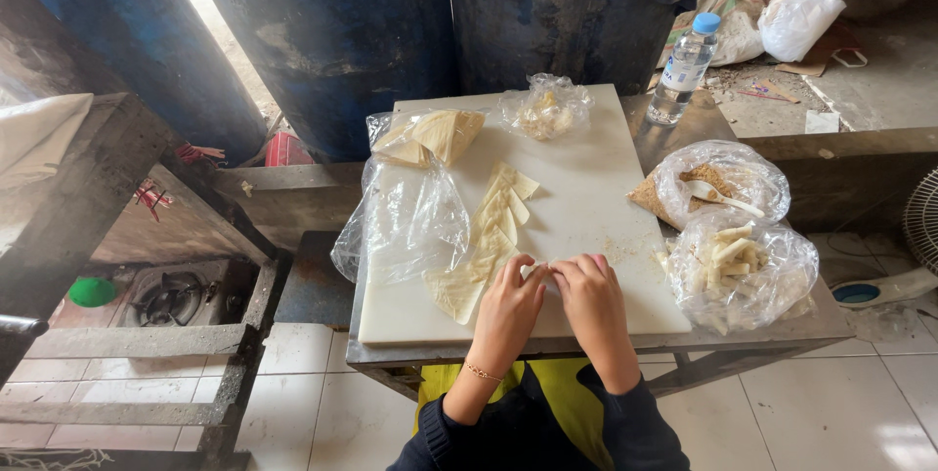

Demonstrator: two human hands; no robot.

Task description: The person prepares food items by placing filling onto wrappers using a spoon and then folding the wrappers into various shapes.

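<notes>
— Both hands are at the near edge of the board [586,197], yes?
— Yes. Left hand [510,305] and right hand [588,297] meet there, fingers curled in, pinching a small pale wrapper [535,273] between the fingertips. Most of it is hidden under them.
— How does it look?
— Thin, cream, soft like dough. Just left of the left hand, a row of wrappers [493,232] lies overlapping, cut in triangles.
— And the materials around?
— Board is white, smooth plastic. One crinkled clear bag [405,212] lies on it, another bag of sticks [747,271] is at the right, glossy.
</notes>
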